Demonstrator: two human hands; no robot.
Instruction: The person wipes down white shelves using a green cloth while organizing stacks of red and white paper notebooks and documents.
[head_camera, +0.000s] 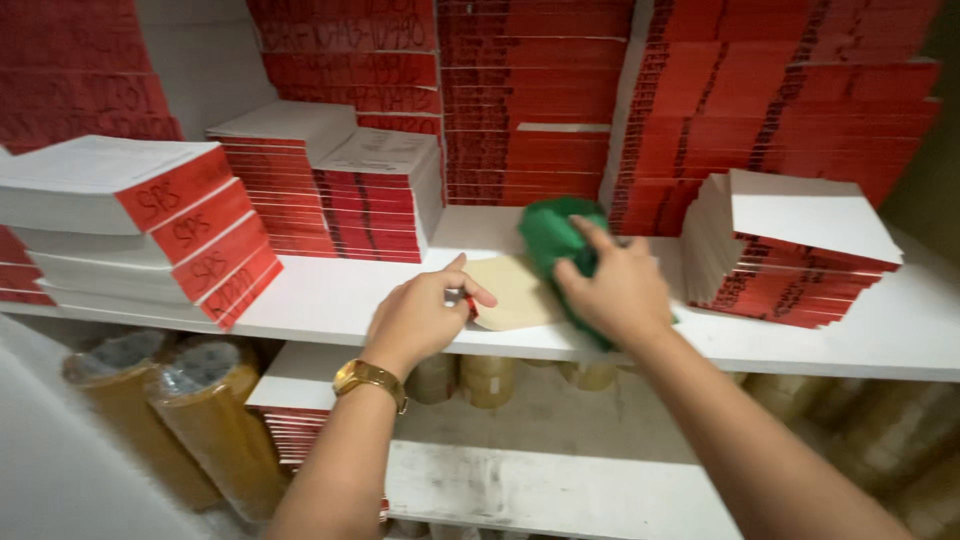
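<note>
My right hand (615, 290) grips a crumpled green cloth (552, 232) on the white shelf (330, 300), fingers wrapped over it. My left hand (420, 315), with a gold watch on the wrist, is pinched on a small red object whose kind I cannot tell, at the edge of a tan rounded piece (512, 290) lying flat on the shelf. The tan piece sits between the two hands, partly under the cloth.
Stacks of red-edged booklets stand left (150, 225), centre (380, 195) and right (790, 250) on the shelf, with taller red stacks behind. Brown tape rolls (205, 415) lie lower left. A lower white shelf (550, 490) holds another booklet stack (295, 420).
</note>
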